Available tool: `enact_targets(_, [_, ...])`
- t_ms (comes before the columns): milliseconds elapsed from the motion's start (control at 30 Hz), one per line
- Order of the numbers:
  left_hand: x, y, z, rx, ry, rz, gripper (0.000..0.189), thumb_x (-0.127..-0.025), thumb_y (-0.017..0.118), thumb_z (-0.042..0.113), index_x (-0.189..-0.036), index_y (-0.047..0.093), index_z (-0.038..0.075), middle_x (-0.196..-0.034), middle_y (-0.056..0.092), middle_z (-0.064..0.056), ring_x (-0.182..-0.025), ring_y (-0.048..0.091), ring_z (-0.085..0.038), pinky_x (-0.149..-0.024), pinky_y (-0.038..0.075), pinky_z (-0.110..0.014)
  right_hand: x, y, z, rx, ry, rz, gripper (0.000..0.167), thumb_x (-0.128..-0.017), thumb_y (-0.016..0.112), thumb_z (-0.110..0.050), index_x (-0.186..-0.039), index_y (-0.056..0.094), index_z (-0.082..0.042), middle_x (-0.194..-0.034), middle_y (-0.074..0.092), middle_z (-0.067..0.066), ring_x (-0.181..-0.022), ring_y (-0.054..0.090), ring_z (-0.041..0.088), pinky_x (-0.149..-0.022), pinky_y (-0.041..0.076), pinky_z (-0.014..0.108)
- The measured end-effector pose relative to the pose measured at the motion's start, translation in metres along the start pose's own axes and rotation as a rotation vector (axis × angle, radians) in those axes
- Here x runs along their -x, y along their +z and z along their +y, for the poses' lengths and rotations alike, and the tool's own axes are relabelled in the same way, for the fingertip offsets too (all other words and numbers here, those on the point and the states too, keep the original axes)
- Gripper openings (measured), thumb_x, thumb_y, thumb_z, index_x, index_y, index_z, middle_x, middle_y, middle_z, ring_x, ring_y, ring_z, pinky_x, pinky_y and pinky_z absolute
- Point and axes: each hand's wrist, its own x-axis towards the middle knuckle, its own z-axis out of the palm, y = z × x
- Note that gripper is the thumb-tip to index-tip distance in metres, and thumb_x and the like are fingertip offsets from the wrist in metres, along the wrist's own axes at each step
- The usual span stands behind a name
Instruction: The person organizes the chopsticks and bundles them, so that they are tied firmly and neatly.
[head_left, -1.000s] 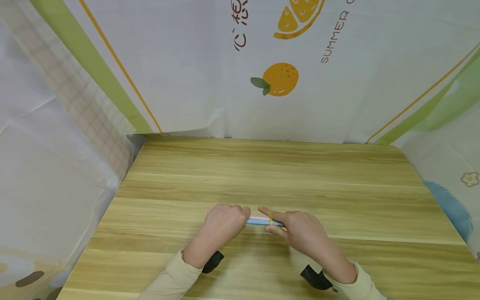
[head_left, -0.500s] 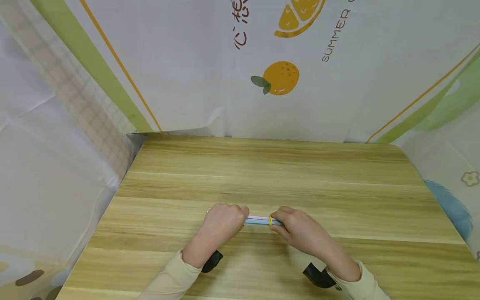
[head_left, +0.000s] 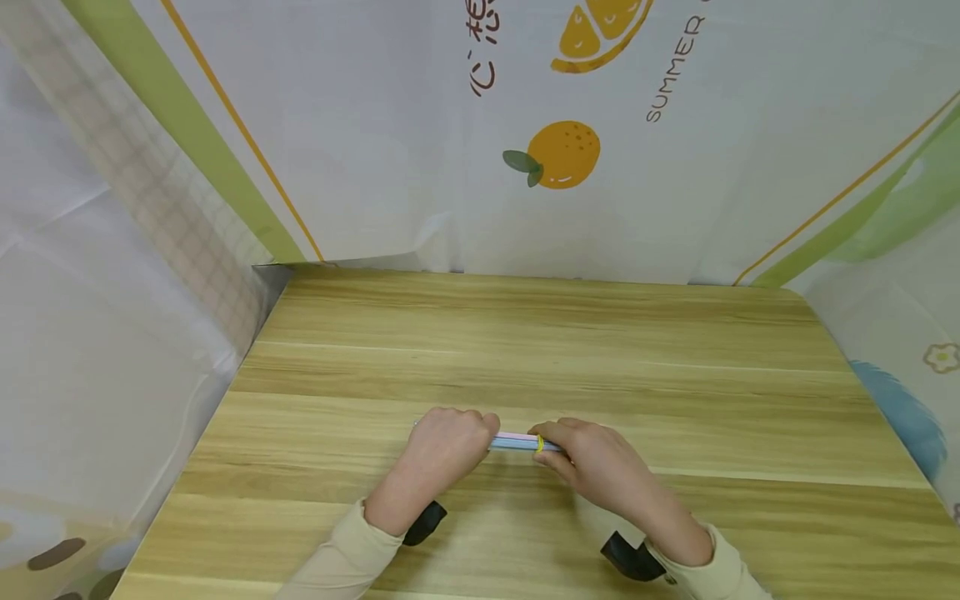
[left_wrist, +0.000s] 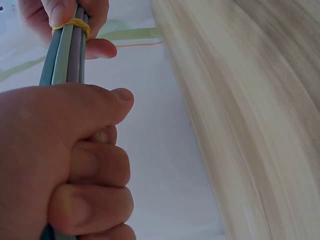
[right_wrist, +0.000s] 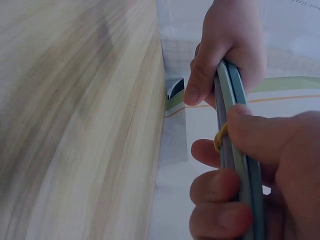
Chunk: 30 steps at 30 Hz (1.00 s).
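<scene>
Several slim, faceted, pencil-like sticks in blue, pink, green and purple tones form a bundle (head_left: 514, 441), held level above the table. A yellow rubber band (head_left: 540, 443) circles it near its right end. My left hand (head_left: 454, 442) grips the other part in a fist, hiding most of that end; the left wrist view shows the curled fingers (left_wrist: 100, 165). My right hand (head_left: 603, 462) holds the banded end, its thumb (right_wrist: 245, 122) pressed beside the band and its fingers curled around the sticks. The right palm hides the bundle's right tip.
Below both hands spreads a wood-grain table (head_left: 525, 350). White printed cloth (head_left: 375, 167) hangs along its back and sides. Each wrist carries a black strap-like piece (head_left: 633, 557) under a cream sleeve (head_left: 345, 550).
A second ago my right index finger stood out from the bundle; it then came down onto it by the band. The fingertips now sit slightly farther left. My left hand has barely moved.
</scene>
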Motion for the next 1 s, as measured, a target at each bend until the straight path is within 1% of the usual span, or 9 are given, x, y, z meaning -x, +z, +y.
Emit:
enact_targets(167, [-0.0006, -0.0013, 0.001, 0.004, 0.003, -0.01, 0.027, -0.079, 0.076, 0.022, -0.066, 0.053, 0.017, -0.051, 0.049, 0.008, -0.042, 0.031, -0.002, -0.036, 0.03, -0.02, -0.0005, 0.0, -0.0021, 0.04, 0.015, 0.017, 0.033, -0.084, 0.071, -0.029, -0.115, 0.068, -0.018, -0.08, 0.066, -0.008, -0.057, 0.04, -0.002, -0.052, 0.035, 0.017])
enact_targets(233, [-0.0008, -0.0017, 0.0014, 0.002, 0.006, -0.005, 0.026, -0.079, 0.076, 0.023, -0.066, 0.054, 0.017, -0.052, 0.05, 0.008, -0.042, 0.032, -0.002, -0.036, 0.031, -0.02, -0.0009, -0.0006, -0.0031, 0.055, 0.021, 0.018, 0.037, -0.084, 0.07, -0.03, -0.12, 0.067, -0.021, -0.077, 0.065, -0.009, -0.055, 0.038, -0.002, -0.051, 0.034, 0.017])
enact_targets(400, [-0.0009, -0.0018, 0.002, -0.003, 0.008, 0.005, 0.024, -0.08, 0.075, 0.021, -0.067, 0.056, 0.017, -0.051, 0.05, 0.007, -0.041, 0.032, -0.002, -0.037, 0.031, -0.02, -0.001, 0.0002, -0.0046, 0.089, 0.038, 0.03, 0.043, -0.084, 0.07, -0.033, -0.126, 0.063, -0.03, -0.06, 0.046, -0.014, -0.049, 0.027, -0.002, -0.046, 0.027, 0.017])
enact_targets(467, [-0.001, -0.0019, 0.0022, -0.003, 0.009, 0.005, 0.024, -0.079, 0.076, 0.021, -0.067, 0.057, 0.016, -0.051, 0.051, 0.007, -0.041, 0.032, -0.002, -0.037, 0.031, -0.02, -0.0009, 0.0011, -0.0051, 0.108, 0.044, 0.04, 0.044, -0.084, 0.07, -0.035, -0.127, 0.062, -0.032, -0.058, 0.041, -0.015, -0.048, 0.024, -0.002, -0.045, 0.025, 0.017])
enact_targets(667, [-0.0016, -0.002, 0.0025, -0.006, 0.007, 0.007, 0.022, -0.077, 0.077, 0.022, -0.069, 0.058, 0.017, -0.053, 0.054, 0.007, -0.041, 0.034, -0.002, -0.037, 0.032, -0.021, -0.0014, 0.0031, -0.0068, 0.189, 0.05, 0.058, 0.049, -0.083, 0.069, -0.041, -0.13, 0.058, -0.036, -0.055, 0.038, -0.013, -0.045, 0.02, 0.0, -0.042, 0.021, 0.017])
enact_targets(733, [-0.002, -0.002, 0.0022, -0.009, 0.007, 0.006, 0.021, -0.078, 0.077, 0.023, -0.069, 0.059, 0.016, -0.052, 0.053, 0.007, -0.041, 0.032, -0.002, -0.036, 0.031, -0.02, -0.0016, 0.0034, -0.0068, 0.208, 0.042, 0.052, 0.051, -0.083, 0.069, -0.042, -0.132, 0.057, -0.035, -0.055, 0.04, -0.012, -0.045, 0.021, 0.001, -0.042, 0.022, 0.017])
enact_targets(833, [-0.0021, -0.0023, 0.0012, -0.009, 0.004, -0.005, 0.022, -0.078, 0.078, 0.024, -0.069, 0.059, 0.016, -0.052, 0.051, 0.008, -0.042, 0.03, -0.001, -0.036, 0.03, -0.02, -0.0016, 0.0033, -0.0065, 0.204, 0.025, 0.045, 0.051, -0.084, 0.068, -0.041, -0.132, 0.058, -0.028, -0.061, 0.05, -0.009, -0.046, 0.026, 0.0, -0.043, 0.025, 0.017])
enact_targets(900, [-0.0018, -0.0026, 0.0004, -0.002, 0.001, -0.013, 0.024, -0.077, 0.078, 0.024, -0.068, 0.057, 0.016, -0.051, 0.05, 0.007, -0.042, 0.029, -0.002, -0.036, 0.03, -0.02, -0.0017, 0.003, -0.0061, 0.179, 0.013, 0.045, 0.047, -0.084, 0.069, -0.037, -0.127, 0.062, -0.02, -0.065, 0.055, -0.006, -0.049, 0.031, -0.001, -0.044, 0.028, 0.017])
enact_targets(1000, [-0.0012, -0.0022, -0.0008, 0.013, -0.007, -0.024, 0.027, -0.077, 0.078, 0.024, -0.067, 0.054, 0.016, -0.052, 0.049, 0.007, -0.043, 0.029, -0.002, -0.037, 0.029, -0.02, -0.0018, 0.0025, -0.0052, 0.126, -0.001, 0.058, 0.035, -0.084, 0.072, -0.029, -0.113, 0.068, -0.012, -0.071, 0.058, -0.006, -0.053, 0.036, -0.001, -0.047, 0.032, 0.016])
